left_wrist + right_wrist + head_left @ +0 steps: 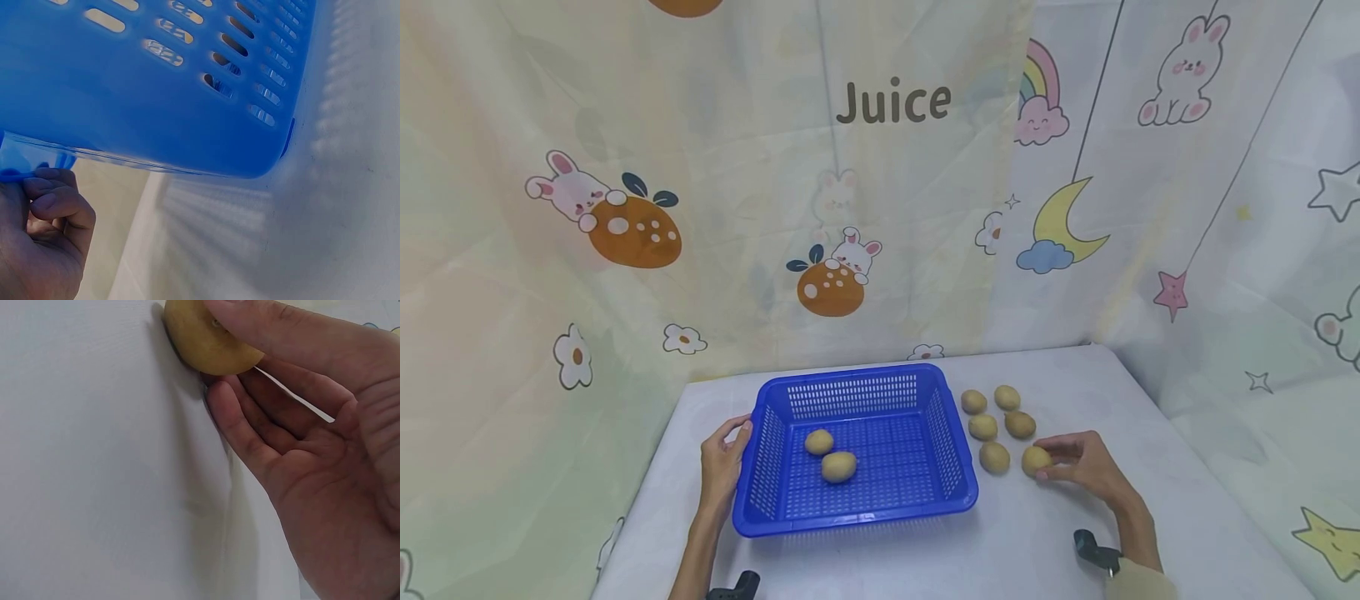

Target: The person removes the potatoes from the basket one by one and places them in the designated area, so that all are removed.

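A blue plastic basket [857, 521] with slotted walls stands on the table, and two potatoes [838, 467] lie inside it. My left hand [722, 462] grips the basket's left rim; in the left wrist view its fingers [62, 203] curl at the rim under the slotted wall. To the right of the basket, my right hand [1086, 467] pinches a potato [1037, 460] between thumb and fingers. The right wrist view shows this potato [209, 344] at the top, partly cut off by the frame, with the thumb on it. Whether it touches the table I cannot tell.
Several more potatoes [995, 457] lie in a loose group between the basket and my right hand. A white cloth [910, 567] covers the table. Printed curtains [910, 208] hang behind and at both sides of it.
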Demonstrator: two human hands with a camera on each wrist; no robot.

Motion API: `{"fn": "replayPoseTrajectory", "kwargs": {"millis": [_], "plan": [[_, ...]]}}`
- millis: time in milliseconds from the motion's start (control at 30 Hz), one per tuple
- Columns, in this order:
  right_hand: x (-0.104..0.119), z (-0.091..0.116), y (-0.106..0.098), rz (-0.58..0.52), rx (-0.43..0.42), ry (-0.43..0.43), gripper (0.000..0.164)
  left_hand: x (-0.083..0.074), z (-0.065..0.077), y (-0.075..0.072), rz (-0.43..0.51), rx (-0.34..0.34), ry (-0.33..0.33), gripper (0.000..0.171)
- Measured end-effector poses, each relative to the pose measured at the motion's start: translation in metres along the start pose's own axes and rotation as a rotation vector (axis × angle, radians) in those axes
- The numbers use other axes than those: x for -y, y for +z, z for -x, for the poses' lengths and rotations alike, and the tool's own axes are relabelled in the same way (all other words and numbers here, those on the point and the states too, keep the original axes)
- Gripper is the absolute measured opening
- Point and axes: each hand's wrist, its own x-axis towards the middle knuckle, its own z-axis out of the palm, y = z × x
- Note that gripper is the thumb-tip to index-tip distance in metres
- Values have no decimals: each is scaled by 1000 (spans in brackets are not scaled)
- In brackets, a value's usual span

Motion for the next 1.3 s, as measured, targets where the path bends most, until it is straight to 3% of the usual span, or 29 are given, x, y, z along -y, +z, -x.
{"fn": "replayPoseTrajectory", "kwargs": {"millis": [533, 1300], "plan": [[0, -6, 1, -2, -7, -7, 53, 0, -2, 1, 36, -2, -1, 39], [-1, -7, -2, -22, -4, 18, 58, 2, -2, 2, 7, 0, -14, 41]]}}
